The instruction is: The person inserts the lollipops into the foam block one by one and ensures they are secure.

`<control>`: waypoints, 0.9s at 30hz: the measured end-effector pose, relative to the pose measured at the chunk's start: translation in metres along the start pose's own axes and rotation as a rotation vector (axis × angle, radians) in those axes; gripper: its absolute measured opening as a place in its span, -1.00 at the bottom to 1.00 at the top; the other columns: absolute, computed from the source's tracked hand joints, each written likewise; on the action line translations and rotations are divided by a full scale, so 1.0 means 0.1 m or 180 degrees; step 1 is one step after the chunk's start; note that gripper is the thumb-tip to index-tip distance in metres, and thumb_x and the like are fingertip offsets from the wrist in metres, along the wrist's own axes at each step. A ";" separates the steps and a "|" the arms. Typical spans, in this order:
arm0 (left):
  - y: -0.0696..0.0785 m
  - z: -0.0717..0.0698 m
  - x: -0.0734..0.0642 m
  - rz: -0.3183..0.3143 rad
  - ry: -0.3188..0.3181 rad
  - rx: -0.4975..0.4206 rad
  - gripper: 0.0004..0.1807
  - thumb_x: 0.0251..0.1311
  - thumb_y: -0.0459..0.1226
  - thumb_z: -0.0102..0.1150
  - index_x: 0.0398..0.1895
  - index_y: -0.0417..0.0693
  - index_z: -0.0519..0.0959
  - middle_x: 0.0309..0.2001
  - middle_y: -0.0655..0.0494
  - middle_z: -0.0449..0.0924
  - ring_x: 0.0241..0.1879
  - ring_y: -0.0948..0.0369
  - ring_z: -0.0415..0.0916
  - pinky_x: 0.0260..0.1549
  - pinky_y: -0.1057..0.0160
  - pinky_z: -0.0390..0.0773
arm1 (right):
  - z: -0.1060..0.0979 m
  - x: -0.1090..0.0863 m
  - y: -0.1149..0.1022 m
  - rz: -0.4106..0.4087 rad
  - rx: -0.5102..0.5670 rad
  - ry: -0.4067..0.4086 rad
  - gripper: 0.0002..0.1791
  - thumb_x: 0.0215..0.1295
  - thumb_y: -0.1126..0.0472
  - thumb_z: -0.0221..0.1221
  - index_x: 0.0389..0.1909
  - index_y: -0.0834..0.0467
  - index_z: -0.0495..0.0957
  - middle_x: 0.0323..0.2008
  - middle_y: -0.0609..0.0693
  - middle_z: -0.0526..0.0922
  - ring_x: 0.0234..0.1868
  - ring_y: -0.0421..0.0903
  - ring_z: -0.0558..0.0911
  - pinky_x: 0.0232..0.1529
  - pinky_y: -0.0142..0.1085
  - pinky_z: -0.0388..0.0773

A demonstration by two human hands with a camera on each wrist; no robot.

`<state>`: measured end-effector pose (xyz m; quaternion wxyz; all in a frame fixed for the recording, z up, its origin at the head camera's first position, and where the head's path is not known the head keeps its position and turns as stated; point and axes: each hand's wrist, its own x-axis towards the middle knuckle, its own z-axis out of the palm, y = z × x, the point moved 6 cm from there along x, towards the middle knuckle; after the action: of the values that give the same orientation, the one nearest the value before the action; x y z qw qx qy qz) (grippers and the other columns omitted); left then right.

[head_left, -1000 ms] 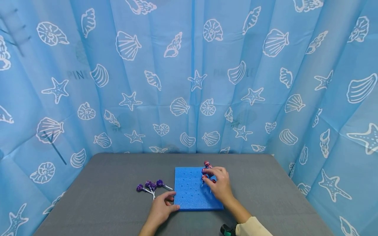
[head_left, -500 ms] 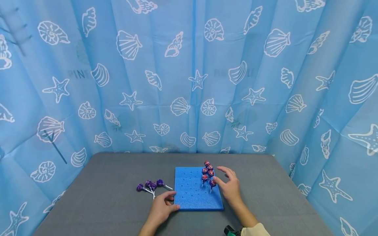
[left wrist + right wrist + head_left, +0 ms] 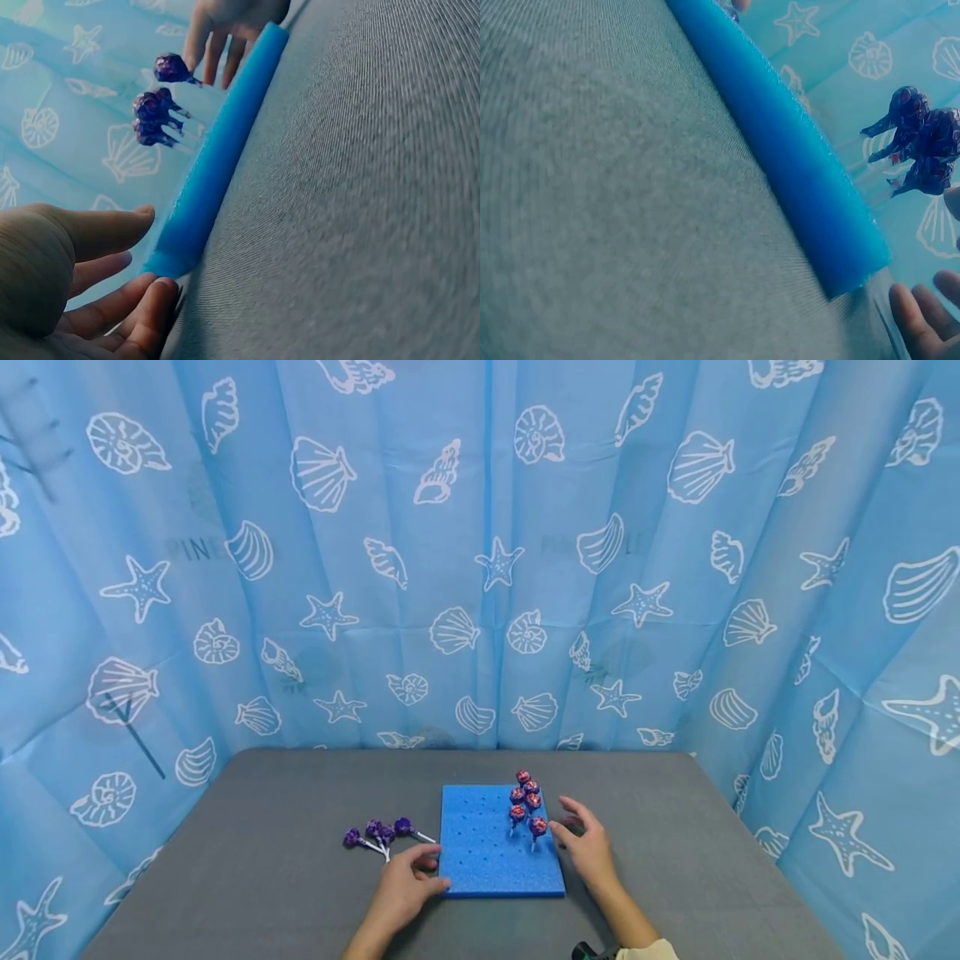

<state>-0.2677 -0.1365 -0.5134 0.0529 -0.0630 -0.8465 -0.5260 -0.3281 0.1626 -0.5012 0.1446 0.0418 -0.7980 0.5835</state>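
A blue foam board (image 3: pixel 487 860) with rows of small holes lies on the table. Several red-wrapped lollipops (image 3: pixel 517 813) stand upright by their sticks in its right part. At the board's left edge, near the front corner, my left hand (image 3: pixel 401 889) touches the foam with relaxed fingers; in the left wrist view its fingertips (image 3: pixel 161 289) meet the board's corner and the thumb is spread apart from them. My right hand (image 3: pixel 591 852) is beside the right edge, nothing in it, fingertips close to the nearest red lollipop (image 3: pixel 537 827). Several purple-wrapped lollipops (image 3: pixel 378 831) lie left of the board.
The grey table (image 3: pixel 300 893) carries the board and loose lollipops. Behind it hangs a blue curtain (image 3: pixel 480 568) with white shell and starfish prints. A dark band (image 3: pixel 585 952) shows at the right wrist, by a pale sleeve (image 3: pixel 648 952).
My right hand has let go of a red lollipop, which now stands in the board, and moved back to the right of the board. The left hand has stayed at the left edge.
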 end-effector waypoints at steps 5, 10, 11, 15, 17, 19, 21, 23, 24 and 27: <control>0.07 -0.07 0.04 0.0090 0.0009 0.0033 -0.50 -0.11 -0.35 0.50 -0.01 -0.20 0.62 -0.28 0.02 0.61 -0.48 0.25 0.44 -0.51 0.30 0.44 | 0.03 0.00 0.07 0.0046 -0.0118 -0.0083 -0.51 0.22 0.34 0.29 0.18 0.33 0.47 0.11 0.33 0.52 0.03 0.22 0.57 -0.18 -0.14 0.60; 0.19 -0.23 0.13 0.0350 0.0220 -0.0003 -0.57 -0.04 -0.37 0.46 -0.03 -0.17 0.63 -0.20 -0.06 0.63 -0.37 0.19 0.51 -0.45 0.30 0.51 | 0.02 -0.02 0.10 -0.0010 -0.0344 -0.0082 -0.54 0.18 0.38 0.31 0.13 0.32 0.51 0.05 0.28 0.57 -0.05 0.16 0.62 -0.07 -0.05 0.54; 0.22 -0.26 0.16 0.0399 0.0274 0.0012 -0.59 -0.03 -0.38 0.46 -0.04 -0.14 0.63 -0.18 -0.06 0.63 -0.34 0.17 0.52 -0.42 0.29 0.52 | 0.03 -0.02 0.10 -0.0025 -0.0381 -0.0094 -0.55 0.18 0.38 0.31 0.12 0.31 0.52 0.04 0.28 0.58 -0.06 0.15 0.62 -0.06 -0.03 0.53; 0.26 -0.38 0.24 0.0582 0.0465 0.0232 -0.61 -0.03 -0.36 0.47 -0.08 0.03 0.66 -0.18 0.08 0.63 -0.25 0.13 0.52 -0.23 0.16 0.47 | 0.04 -0.03 0.11 -0.0088 -0.0464 -0.0153 -0.56 0.17 0.37 0.32 0.09 0.31 0.52 0.02 0.27 0.59 -0.07 0.13 0.62 -0.03 0.02 0.50; 0.27 -0.43 0.28 0.0681 0.0529 0.0373 -0.62 -0.03 -0.34 0.48 -0.09 0.08 0.66 -0.19 0.18 0.63 -0.21 0.13 0.50 -0.18 0.07 0.43 | 0.05 -0.03 0.11 -0.0119 -0.0469 -0.0173 -0.56 0.17 0.36 0.32 0.09 0.32 0.52 0.02 0.26 0.59 -0.06 0.13 0.62 -0.02 0.03 0.49; 0.26 -0.47 0.32 0.0803 0.0573 0.0550 -0.62 -0.03 -0.33 0.48 -0.08 0.10 0.67 -0.18 0.26 0.61 -0.17 0.15 0.48 -0.15 0.02 0.41 | 0.06 -0.04 0.12 -0.0152 -0.0475 -0.0182 -0.57 0.17 0.36 0.33 0.08 0.31 0.53 0.01 0.25 0.60 -0.07 0.13 0.62 -0.02 0.04 0.49; 0.23 -0.50 0.36 0.0894 0.0585 0.0680 -0.60 -0.03 -0.32 0.49 -0.06 0.08 0.67 -0.14 0.29 0.61 -0.12 0.15 0.47 -0.13 -0.01 0.45 | 0.07 -0.03 0.12 -0.0171 -0.0475 -0.0181 -0.57 0.17 0.36 0.33 0.08 0.30 0.54 0.00 0.24 0.60 -0.07 0.12 0.62 -0.02 0.04 0.48; 0.20 -0.52 0.41 0.0961 0.0558 0.0786 -0.57 -0.04 -0.32 0.50 -0.03 0.06 0.66 -0.09 0.27 0.61 -0.07 0.15 0.46 -0.10 -0.03 0.46 | 0.06 -0.04 0.12 -0.0183 -0.0500 -0.0165 -0.58 0.17 0.34 0.33 0.08 0.29 0.54 0.00 0.23 0.61 -0.08 0.11 0.62 -0.03 0.03 0.49; 0.18 -0.53 0.43 0.0979 0.0538 0.0842 -0.55 -0.05 -0.31 0.50 -0.01 0.07 0.66 -0.07 0.26 0.60 -0.05 0.15 0.45 -0.08 -0.04 0.46 | 0.06 -0.04 0.13 -0.0178 -0.0500 -0.0153 -0.58 0.17 0.34 0.33 0.08 0.28 0.54 -0.01 0.22 0.61 -0.09 0.10 0.63 -0.04 0.01 0.50; 0.12 -0.56 0.50 0.0986 0.0406 0.0909 -0.50 -0.05 -0.30 0.51 0.04 0.03 0.64 0.00 0.18 0.59 0.01 0.10 0.43 -0.04 -0.08 0.43 | 0.06 -0.04 0.13 -0.0186 -0.0507 -0.0135 -0.57 0.17 0.33 0.33 0.08 0.28 0.54 -0.02 0.21 0.61 -0.10 0.09 0.63 -0.06 -0.04 0.52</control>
<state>-0.3137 -0.1790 -0.4702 0.1950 -0.1507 -0.8876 -0.3892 -0.3286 0.1610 -0.5162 0.1475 0.0658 -0.8432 0.5127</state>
